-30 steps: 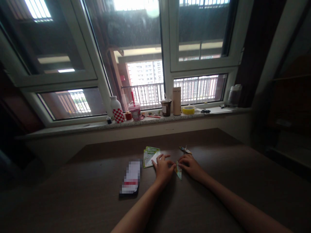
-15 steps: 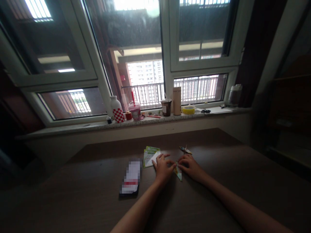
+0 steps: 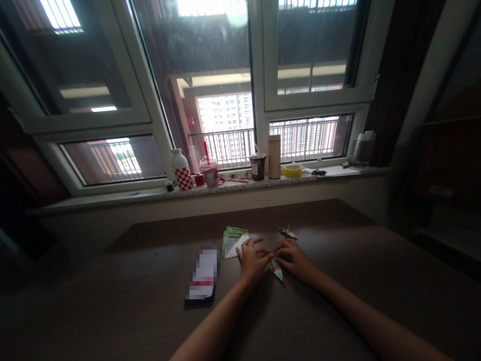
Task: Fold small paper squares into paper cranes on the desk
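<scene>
A small piece of folded paper (image 3: pixel 276 271), pale with green and orange print, lies on the table with its pointed end toward me. My left hand (image 3: pixel 253 258) pinches its far end between thumb and forefinger, the other fingers spread. From the other side, my right hand (image 3: pixel 293 257) pinches the same end, fingers curled, and the two hands' fingertips meet there. Their fingers hide the paper's upper part. Just beyond my right hand rests another folded paper piece (image 3: pixel 287 232) with thin points. Beside my left hand lie green-and-white printed leaflets (image 3: pixel 230 245), partly overlapping.
A phone (image 3: pixel 203 275) with a blurred screen lies left of my left forearm on the brown table (image 3: pixel 124 301). Along the windowsill stand a checkered bottle (image 3: pixel 183 173), drink cups (image 3: pixel 257 167), a tan flask (image 3: pixel 274 156), yellow tape (image 3: pixel 292 171) and scissors (image 3: pixel 318 172).
My fingertips have drawn closer together over the folded paper's far end. Its near point has shifted very slightly to the right.
</scene>
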Available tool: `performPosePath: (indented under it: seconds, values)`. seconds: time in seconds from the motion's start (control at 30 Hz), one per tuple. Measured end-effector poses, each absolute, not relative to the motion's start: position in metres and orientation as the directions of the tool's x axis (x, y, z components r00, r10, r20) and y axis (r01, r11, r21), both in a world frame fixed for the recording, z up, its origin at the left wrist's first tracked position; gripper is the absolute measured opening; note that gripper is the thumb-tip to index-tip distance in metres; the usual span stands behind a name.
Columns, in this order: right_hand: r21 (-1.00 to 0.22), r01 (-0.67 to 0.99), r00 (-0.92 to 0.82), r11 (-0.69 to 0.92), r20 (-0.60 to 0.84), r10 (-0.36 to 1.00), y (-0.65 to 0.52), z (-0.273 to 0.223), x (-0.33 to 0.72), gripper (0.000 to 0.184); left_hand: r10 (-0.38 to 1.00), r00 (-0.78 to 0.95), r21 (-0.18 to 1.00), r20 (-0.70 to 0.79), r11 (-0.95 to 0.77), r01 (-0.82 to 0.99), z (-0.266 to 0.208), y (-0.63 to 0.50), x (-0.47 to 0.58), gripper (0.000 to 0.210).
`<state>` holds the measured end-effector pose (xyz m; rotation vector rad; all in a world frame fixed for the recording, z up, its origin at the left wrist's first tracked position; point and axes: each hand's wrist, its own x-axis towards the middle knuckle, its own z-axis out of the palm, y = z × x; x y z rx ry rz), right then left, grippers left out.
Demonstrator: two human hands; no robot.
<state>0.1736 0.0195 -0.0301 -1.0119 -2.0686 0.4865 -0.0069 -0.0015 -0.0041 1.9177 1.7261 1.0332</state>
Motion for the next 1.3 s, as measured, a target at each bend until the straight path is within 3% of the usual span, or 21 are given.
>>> performPosePath:
  seconds: [0.5, 0.73, 1.07, 1.3]
  values:
    - [-0.621, 0.495, -0.385, 0.608, 0.470, 0.794, 0.022, -0.034, 0.173, 0.012, 0.950, -0.029, 0.691, 0.310, -0.204, 0.694, -0.004, 0.000, -0.008, 0.006]
    - [-0.629, 0.485, -0.386, 0.608, 0.470, 0.794, 0.021, -0.032, 0.174, 0.002, 0.929, -0.075, 0.699, 0.362, -0.218, 0.681, -0.002, -0.002, -0.008, 0.010]
    - [-0.540, 0.627, -0.229, 0.561, 0.560, 0.796, 0.021, -0.031, 0.174, 0.007, 0.923, -0.067, 0.674, 0.378, -0.225, 0.703, -0.010, 0.003, -0.008, 0.012]
    - [-0.490, 0.662, -0.264, 0.567, 0.555, 0.788, 0.019, -0.028, 0.174, 0.013, 0.940, -0.018, 0.640, 0.341, -0.219, 0.737, -0.009, 0.000, -0.007, 0.024]
